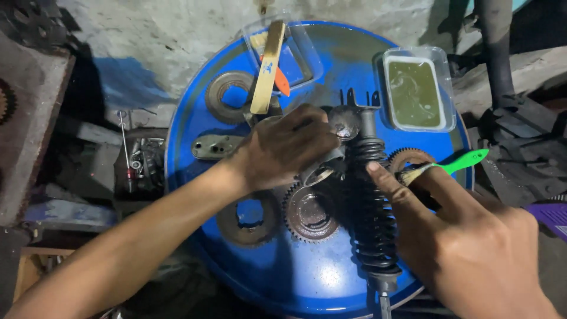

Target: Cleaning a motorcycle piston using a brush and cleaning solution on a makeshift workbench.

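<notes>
While the left hand [286, 147] lay curled over a small metal part [322, 171] beside the shock absorber [371, 201], its fingers pressed around that part, the right hand [472, 248] pinched a green brush [440, 168] between thumb and fingers, with the bristles touching the black spring. The shock absorber lay along the middle of the blue drum lid [307, 277], which served as worktop, and its near end reached over the rim. This was the first risk, in my judgement: the absorber is round, so a push from the brush could have rolled it or let it slide off the near edge. Two gears [310, 212] and rings [248, 215] lay just beside it, and a roll could have knocked them. The tray of greenish liquid [416, 88] stood at the far right, near the rim, and a careless elbow or a long reach could have tipped it. A greasy part could also have slipped from the left fingers.
</notes>
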